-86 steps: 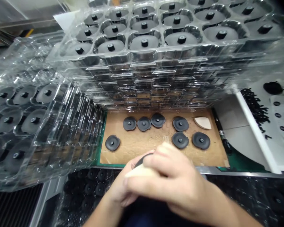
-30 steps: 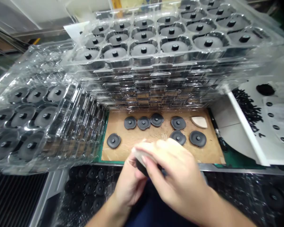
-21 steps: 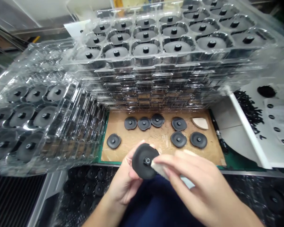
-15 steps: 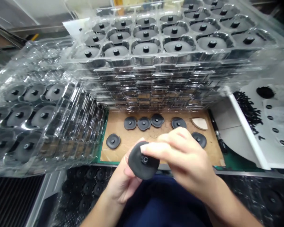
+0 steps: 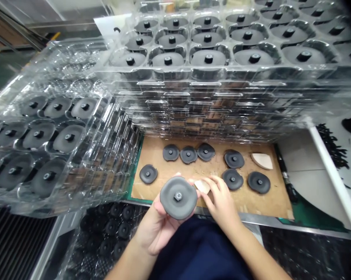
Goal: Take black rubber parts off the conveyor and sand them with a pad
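My left hand (image 5: 156, 227) holds up a round dark grey rubber disc (image 5: 178, 197) with a small centre stud, its face turned toward me. Just to its right, my right hand (image 5: 220, 200) rests on the brown board (image 5: 265, 202), with its fingers pinched on a small beige pad (image 5: 202, 186). Several similar discs lie loose on the board, such as a lone disc (image 5: 148, 173) at the left and a pair (image 5: 232, 179) close to my right fingers. A second beige wedge-shaped pad (image 5: 261, 160) lies at the board's right end.
A tall stack of clear blister trays (image 5: 210, 97) filled with discs stands behind the board. A tilted stack of trays (image 5: 47, 136) leans at the left. A bin of black discs (image 5: 111, 233) sits below. Black small parts (image 5: 334, 146) lie on a white tray at right.
My right hand stopped rubbing the disc with the pad, came off it and dropped to the board on the right. My left hand turned the disc's face toward me. The camera view shifted left.
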Demonstrator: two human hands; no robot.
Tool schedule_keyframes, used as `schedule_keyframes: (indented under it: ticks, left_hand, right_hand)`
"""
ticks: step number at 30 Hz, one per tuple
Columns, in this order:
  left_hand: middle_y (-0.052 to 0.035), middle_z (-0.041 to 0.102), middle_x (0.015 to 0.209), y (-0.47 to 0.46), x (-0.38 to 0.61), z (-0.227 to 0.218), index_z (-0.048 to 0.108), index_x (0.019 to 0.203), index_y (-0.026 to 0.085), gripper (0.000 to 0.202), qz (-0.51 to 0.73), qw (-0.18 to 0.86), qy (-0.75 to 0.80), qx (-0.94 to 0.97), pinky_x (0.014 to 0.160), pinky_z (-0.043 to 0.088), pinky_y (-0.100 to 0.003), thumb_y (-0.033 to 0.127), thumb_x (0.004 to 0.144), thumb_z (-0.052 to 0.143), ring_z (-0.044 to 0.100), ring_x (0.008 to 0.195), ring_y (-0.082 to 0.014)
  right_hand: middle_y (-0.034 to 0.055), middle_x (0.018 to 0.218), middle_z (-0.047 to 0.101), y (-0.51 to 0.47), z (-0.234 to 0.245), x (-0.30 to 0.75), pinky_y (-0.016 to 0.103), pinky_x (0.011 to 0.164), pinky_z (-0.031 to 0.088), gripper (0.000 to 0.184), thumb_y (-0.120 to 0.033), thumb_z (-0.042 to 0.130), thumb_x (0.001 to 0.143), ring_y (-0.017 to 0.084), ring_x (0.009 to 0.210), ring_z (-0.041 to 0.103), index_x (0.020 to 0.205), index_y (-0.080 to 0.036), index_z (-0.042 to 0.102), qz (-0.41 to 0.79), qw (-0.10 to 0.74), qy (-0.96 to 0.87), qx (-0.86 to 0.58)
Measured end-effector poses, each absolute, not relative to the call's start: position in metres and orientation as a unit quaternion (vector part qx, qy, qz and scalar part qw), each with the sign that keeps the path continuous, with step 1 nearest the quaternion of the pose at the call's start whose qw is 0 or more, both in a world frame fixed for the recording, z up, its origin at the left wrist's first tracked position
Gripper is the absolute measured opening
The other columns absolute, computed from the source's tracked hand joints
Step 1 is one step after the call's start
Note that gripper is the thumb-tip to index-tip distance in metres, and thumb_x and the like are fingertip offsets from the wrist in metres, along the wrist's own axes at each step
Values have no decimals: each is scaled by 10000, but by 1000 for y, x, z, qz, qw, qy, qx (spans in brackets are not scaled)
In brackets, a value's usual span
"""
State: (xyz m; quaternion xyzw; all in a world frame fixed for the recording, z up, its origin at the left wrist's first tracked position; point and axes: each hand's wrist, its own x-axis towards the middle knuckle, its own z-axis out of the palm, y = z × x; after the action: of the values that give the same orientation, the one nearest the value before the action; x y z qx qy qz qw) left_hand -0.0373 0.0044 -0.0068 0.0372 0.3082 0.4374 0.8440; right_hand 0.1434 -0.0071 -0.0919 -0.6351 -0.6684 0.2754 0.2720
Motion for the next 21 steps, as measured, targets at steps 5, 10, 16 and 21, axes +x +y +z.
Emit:
schedule_keyframes:
  ticks: [5, 10, 16, 21]
  left_hand:
    - [-30, 694, 1145, 7, -37, -5, 665, 1106, 282, 548, 451, 844, 288, 29, 815, 551, -268, 383, 587, 810, 663, 1016, -219]
    - [-36, 705, 1133, 6, -35, -5, 663, 1120, 282, 552, 459, 844, 273, 49, 824, 553, -283, 352, 593, 812, 680, 978, -215]
    - [-50, 705, 1140, 8, -30, -1, 655, 1145, 259, 558, 475, 828, 280, 100, 844, 538, -272, 309, 614, 818, 676, 991, -228]
    - [-33, 726, 1071, 6, -20, -2, 707, 1057, 247, 579, 493, 788, 343, 136, 837, 500, -183, 307, 505, 873, 669, 971, -165]
  right_hand:
    - [173, 1157, 564, -12, -99, 142, 519, 885, 468, 287, -272, 549, 867, 295, 1037, 535, 1111, -145, 629, 235, 271, -680, -639]
    - [149, 1032, 623, 10, -109, 148, 409, 803, 520, 294, -322, 484, 888, 234, 870, 613, 1007, -151, 691, 236, 298, -682, -625]
    - [35, 832, 687, 39, -32, 148, 232, 549, 504, 213, -261, 445, 945, 133, 637, 620, 995, -175, 633, 264, 366, -639, -623]
    - [59, 937, 695, 19, 37, 132, 260, 769, 503, 202, -123, 515, 910, 157, 853, 628, 1069, -158, 635, 211, 453, -722, -478]
